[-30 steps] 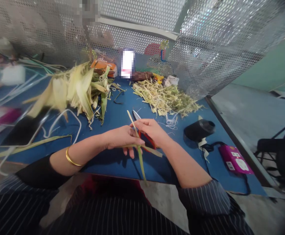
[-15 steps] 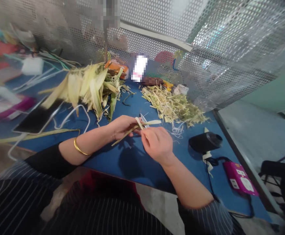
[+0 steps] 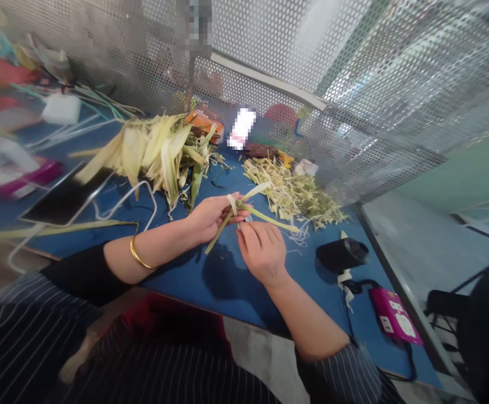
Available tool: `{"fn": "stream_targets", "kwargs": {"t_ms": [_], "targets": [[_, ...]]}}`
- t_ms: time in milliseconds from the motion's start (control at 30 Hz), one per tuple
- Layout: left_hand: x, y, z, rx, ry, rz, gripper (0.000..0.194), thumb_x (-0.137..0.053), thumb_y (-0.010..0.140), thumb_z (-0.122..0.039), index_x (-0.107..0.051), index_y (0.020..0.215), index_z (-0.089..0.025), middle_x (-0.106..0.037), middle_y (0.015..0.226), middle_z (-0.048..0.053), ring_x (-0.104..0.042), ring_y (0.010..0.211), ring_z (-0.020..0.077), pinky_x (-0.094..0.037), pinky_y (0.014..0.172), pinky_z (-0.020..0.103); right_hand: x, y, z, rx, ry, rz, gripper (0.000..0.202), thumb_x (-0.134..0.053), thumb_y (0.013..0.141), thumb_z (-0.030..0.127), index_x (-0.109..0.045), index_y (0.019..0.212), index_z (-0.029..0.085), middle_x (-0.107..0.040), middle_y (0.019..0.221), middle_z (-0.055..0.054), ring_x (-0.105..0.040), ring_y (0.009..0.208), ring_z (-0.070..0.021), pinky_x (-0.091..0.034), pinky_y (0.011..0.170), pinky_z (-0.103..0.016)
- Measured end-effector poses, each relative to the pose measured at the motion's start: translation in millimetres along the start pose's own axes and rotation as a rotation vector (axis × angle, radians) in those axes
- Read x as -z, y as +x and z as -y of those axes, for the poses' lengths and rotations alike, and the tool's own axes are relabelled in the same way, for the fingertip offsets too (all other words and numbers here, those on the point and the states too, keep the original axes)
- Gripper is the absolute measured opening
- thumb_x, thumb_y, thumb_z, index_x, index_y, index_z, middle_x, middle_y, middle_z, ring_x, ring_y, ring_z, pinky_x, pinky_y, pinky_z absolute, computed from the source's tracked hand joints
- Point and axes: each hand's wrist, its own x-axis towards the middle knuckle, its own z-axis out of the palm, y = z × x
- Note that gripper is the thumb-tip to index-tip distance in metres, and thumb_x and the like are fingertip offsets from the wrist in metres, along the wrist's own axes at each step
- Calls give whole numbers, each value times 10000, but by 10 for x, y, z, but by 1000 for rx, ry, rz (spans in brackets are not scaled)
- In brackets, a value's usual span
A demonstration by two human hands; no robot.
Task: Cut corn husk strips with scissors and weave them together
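Observation:
My left hand [image 3: 211,219] is closed on pale green husk strips [image 3: 265,215], which cross between its fingers; one end points down toward me and others reach out to the right. A pale loop of strip wraps near its fingertips. Close beside it, my right hand [image 3: 264,249] is closed, its fingertips at a small metallic tool that is mostly hidden. Beyond my hands lie a heap of dried corn husks [image 3: 160,148] and, further right, a pile of shredded husk pieces [image 3: 295,191].
On the blue table [image 3: 244,297], a black cylindrical device [image 3: 341,254] and a magenta power strip [image 3: 396,316] sit at the right. A tablet [image 3: 65,196] and white cable lie left. A perforated metal screen [image 3: 270,56] stands behind.
The strips between my hands have spread, with one now reaching right and another angled up. My right hand has shifted slightly left and its fingers now sit lower by the metallic tool.

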Motion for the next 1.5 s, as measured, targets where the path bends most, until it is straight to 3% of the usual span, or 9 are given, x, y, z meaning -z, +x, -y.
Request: {"fn": "stream_targets", "kwargs": {"t_ms": [167, 267, 333, 500, 667, 767, 967, 1200, 1500], "targets": [[-43, -56, 93, -31, 11, 100, 168, -585, 850, -199, -674, 809, -62, -688, 715, 87, -636, 612, 106, -506, 599, 196, -31, 35, 98, 196, -19, 59, 257, -506, 870, 123, -602, 1088, 218, -681, 969, -72, -604, 925, -205, -413, 898, -374], [-56, -76, 165, -2, 55, 149, 144, -640, 802, -198, -690, 774, -66, -673, 662, 70, -607, 578, 98, -470, 545, 186, -31, 45, 120, 183, 39, 106, 237, -491, 874, 127, -619, 1039, 240, -685, 952, -51, -616, 907, -188, -399, 929, -371], [-48, -69, 188, -24, 107, 136, 150, -680, 769, -221, -704, 767, -73, -679, 671, 66, -592, 567, 85, -457, 534, 177, 8, 48, 97, 111, 109, 27, 226, -509, 861, 115, -617, 1004, 253, -690, 930, -30, -628, 895, -166, -400, 924, -358], [1, -20, 190, -105, 254, 111, 258, -711, 743, -336, -727, 850, -101, -706, 738, 75, -636, 611, 97, -506, 601, 197, 101, 73, -56, -491, 323, -203, 43, -568, 847, 212, -610, 849, 223, -686, 845, -41, -631, 845, -184, -437, 864, -371], [23, -6, 189, -161, 395, 163, 286, -675, 770, -350, -725, 885, -92, -710, 756, 97, -668, 641, 132, -531, 644, 235, 23, 80, -219, -1103, 952, 31, 205, -631, 771, 376, -636, 811, 176, -666, 737, -37, -614, 678, -180, -496, 663, -324], [34, -10, 159, -152, 449, 202, 215, -626, 781, -236, -730, 914, -103, -710, 761, 89, -673, 669, 133, -528, 681, 239, -10, 83, -253, -1279, 1270, 56, 231, -679, 715, 370, -645, 813, 164, -639, 657, -3, -579, 577, -143, -493, 583, -292], [53, -17, 148, -152, 478, 300, 289, -673, 707, -175, -724, 986, -121, -722, 870, 94, -669, 741, 141, -515, 735, 247, 5, 118, -242, -1380, 1352, 38, 241, -748, 630, 363, -634, 718, 169, -605, 552, 29, -545, 471, -114, -462, 494, -259], [72, 35, 163, -176, 397, 81, 302, -743, 695, -260, -710, 946, -95, -702, 770, 77, -612, 594, 88, -512, 636, 229, -23, 73, -226, -1288, 1358, 197, 261, -663, 740, 422, -602, 786, 172, -637, 627, 10, -606, 476, -128, -498, 512, -265], [120, 90, 98, -218, 438, 20, 248, -758, 658, -297, -705, 793, -96, -628, 637, 29, -534, 518, 71, -388, 438, 169, 101, 58, -239, -605, 1111, 331, 270, -423, 915, 245, -597, 1121, 249, -674, 1006, -41, -679, 779, -142, -540, 756, -318]]}}
